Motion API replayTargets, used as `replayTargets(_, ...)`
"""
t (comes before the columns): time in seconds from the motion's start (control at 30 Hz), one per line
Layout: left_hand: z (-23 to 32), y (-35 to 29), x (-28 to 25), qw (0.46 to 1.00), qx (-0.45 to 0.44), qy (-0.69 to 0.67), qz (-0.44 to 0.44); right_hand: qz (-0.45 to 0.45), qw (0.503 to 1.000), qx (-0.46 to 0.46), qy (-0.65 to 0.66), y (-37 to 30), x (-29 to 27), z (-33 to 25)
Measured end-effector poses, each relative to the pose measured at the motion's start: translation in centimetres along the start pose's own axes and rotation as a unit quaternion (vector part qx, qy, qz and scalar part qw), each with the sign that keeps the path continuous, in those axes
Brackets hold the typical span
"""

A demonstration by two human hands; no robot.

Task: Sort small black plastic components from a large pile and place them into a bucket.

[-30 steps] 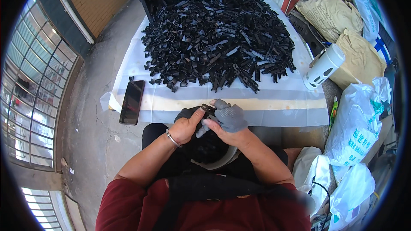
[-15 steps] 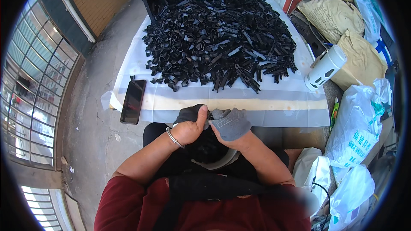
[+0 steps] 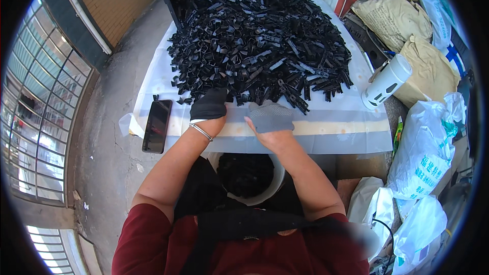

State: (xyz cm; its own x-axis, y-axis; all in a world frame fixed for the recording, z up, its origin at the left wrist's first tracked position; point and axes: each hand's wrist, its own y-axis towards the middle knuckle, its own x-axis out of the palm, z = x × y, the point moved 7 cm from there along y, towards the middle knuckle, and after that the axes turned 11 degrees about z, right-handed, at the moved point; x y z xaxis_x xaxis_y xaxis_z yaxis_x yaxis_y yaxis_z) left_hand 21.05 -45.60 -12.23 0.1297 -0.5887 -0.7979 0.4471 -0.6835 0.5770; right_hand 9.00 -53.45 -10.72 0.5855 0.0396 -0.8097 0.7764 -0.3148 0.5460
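A large heap of small black plastic clips and strips (image 3: 260,40) covers the white-sheeted table (image 3: 326,127). My left hand (image 3: 209,109), in a black glove with a metal bangle at the wrist, reaches to the heap's front edge; its dark fingertips merge with the black parts, so their grip cannot be made out. To its right, my right hand (image 3: 270,117), in a dotted grey glove, is over the front strip of the table, just short of the heap. Its fingers are curled, hiding whatever they may hold. Below, a pale bucket (image 3: 277,181) between my legs holds dark pieces.
A black phone (image 3: 157,126) lies at the table's left corner. On the right edge stands a white tumbler (image 3: 386,81). Brown sacks (image 3: 392,18) and white plastic bags (image 3: 423,153) crowd the right side. A barred window (image 3: 46,102) is at left.
Both hands were together above the bucket; they have moved apart and forward to the heap's front edge. The bucket has come into fuller view.
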Motion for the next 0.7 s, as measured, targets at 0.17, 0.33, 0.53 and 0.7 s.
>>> replayTargets(0.17, 0.7, -1.6, 0.7, 0.998, 0.019, -0.037, 0.038, -0.051, 0.998, 0.008, -0.043, -0.5, 0.9, 1.4)
replayTargets(0.33, 0.9, -2.3, -0.1, 0.998, -0.023, -0.055, -0.017, -0.009, 0.999, 0.039, 0.019, -2.9, -1.4, 3.6)
replayTargets(0.53, 0.0, -2.7, 0.2, 0.999, -0.033, -0.009, -0.021, -0.017, 0.996, 0.033, -0.079, -2.9, -2.4, 3.3)
replayTargets(0.7, -0.3, -2.7, -0.3, 0.999, -0.013, -0.023, 0.038, 0.056, 0.995, -0.032, -0.070, -3.3, -1.9, 3.2)
